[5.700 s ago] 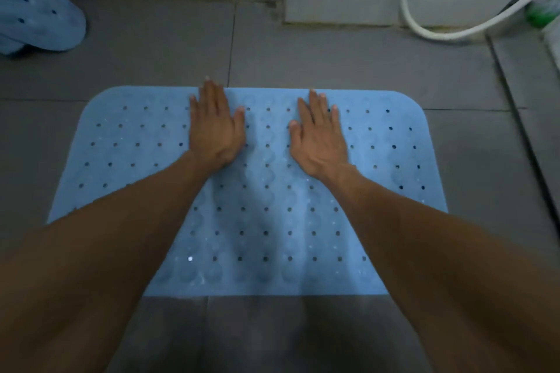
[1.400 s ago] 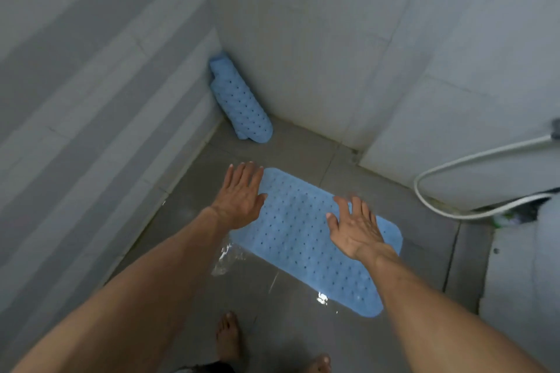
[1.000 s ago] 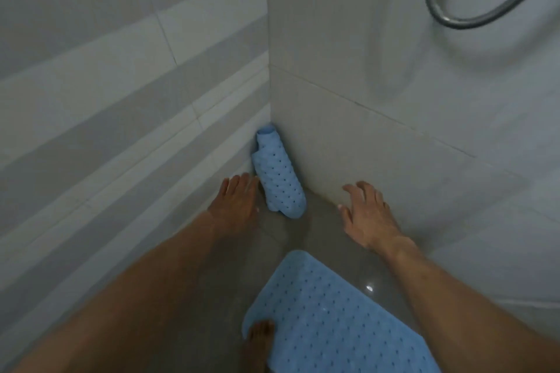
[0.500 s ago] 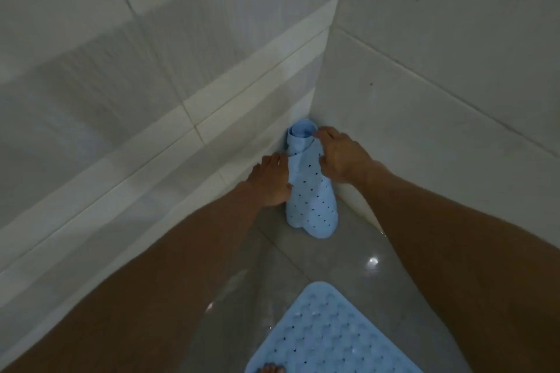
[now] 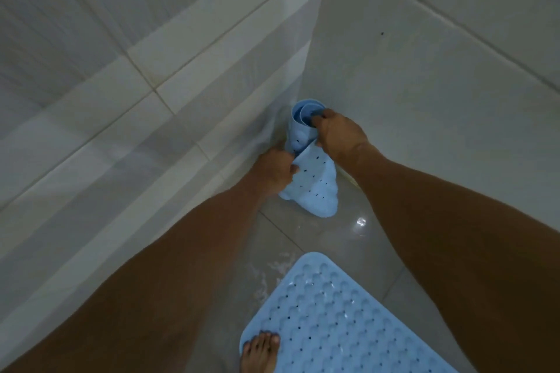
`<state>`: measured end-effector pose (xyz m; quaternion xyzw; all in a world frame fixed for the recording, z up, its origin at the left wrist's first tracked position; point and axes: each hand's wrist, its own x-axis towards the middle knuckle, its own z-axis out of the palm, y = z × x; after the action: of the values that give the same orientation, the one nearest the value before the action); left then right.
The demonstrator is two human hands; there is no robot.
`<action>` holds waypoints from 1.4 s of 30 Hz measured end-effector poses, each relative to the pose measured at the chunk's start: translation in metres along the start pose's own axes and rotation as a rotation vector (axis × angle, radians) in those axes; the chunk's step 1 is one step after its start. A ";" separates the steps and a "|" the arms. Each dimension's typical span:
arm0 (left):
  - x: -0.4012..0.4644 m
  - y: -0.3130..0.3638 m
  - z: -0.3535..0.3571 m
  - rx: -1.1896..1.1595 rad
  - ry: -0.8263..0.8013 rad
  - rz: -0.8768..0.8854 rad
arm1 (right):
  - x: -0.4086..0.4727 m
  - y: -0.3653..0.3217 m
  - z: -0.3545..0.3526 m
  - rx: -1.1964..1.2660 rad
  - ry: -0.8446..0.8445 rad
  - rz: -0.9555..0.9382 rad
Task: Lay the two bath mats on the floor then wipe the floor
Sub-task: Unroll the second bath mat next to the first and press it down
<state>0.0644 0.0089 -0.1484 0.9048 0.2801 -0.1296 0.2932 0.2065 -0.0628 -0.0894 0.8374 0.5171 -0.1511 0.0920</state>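
Note:
A rolled-up light blue bath mat (image 5: 315,188) with small holes stands upright in the corner where two tiled walls meet. My right hand (image 5: 341,136) grips its top rim, fingers hooked into the roll. My left hand (image 5: 274,171) pinches the roll's loose outer edge on its left side. A second blue bath mat (image 5: 333,321) lies flat on the floor at the bottom of the view, bumps facing up.
Grey floor tiles (image 5: 306,239) are wet and shiny between the two mats. A bare foot (image 5: 260,353) rests on the flat mat's near-left corner. Striped wall tiles (image 5: 136,85) close in on the left, plain ones on the right.
Both hands left the flat mat, reached into the corner and closed on the rolled mat. In the last half second the left hand took hold of its loose edge.

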 end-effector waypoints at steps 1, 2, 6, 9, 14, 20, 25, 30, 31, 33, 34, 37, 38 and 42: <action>-0.009 0.004 0.003 0.021 -0.029 0.013 | -0.008 0.001 0.000 -0.028 -0.014 -0.007; -0.019 0.009 0.006 0.031 -0.040 0.028 | -0.019 0.002 0.000 -0.069 -0.011 -0.010; -0.058 0.027 0.012 0.078 0.000 0.067 | -0.068 0.011 0.003 -0.224 0.058 0.002; -0.087 0.043 0.008 0.123 0.006 0.064 | -0.114 0.024 0.009 -0.217 0.098 -0.007; -0.132 0.093 -0.008 0.147 -0.026 0.182 | -0.210 0.040 0.007 -0.073 0.013 0.182; -0.210 0.178 -0.019 0.301 0.106 0.365 | -0.348 0.039 0.005 0.295 0.227 0.418; -0.293 0.249 -0.019 0.505 0.140 0.538 | -0.478 0.027 0.025 0.548 0.319 0.500; -0.366 0.295 -0.043 0.597 0.128 0.703 | -0.596 0.014 0.047 0.716 0.087 0.604; -0.376 0.298 -0.052 0.589 0.136 0.717 | -0.611 0.012 0.051 0.737 0.045 0.660; -0.394 0.300 -0.074 0.548 0.174 0.711 | -0.635 0.009 0.066 0.726 -0.024 0.762; -0.400 0.298 -0.085 0.517 0.205 0.698 | -0.644 0.006 0.077 0.685 -0.057 0.782; -0.417 0.280 -0.115 0.384 0.256 0.624 | -0.660 -0.012 0.106 0.579 -0.014 0.788; -0.423 0.269 -0.120 0.363 0.256 0.599 | -0.662 -0.021 0.110 0.572 -0.017 0.808; -0.451 0.213 -0.114 0.377 0.251 0.491 | -0.673 -0.056 0.123 0.643 -0.107 0.826</action>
<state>-0.1687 -0.2601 0.2195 0.9926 0.0588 0.0078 0.1061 -0.1450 -0.6406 0.0302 0.9486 0.0660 -0.2957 -0.0915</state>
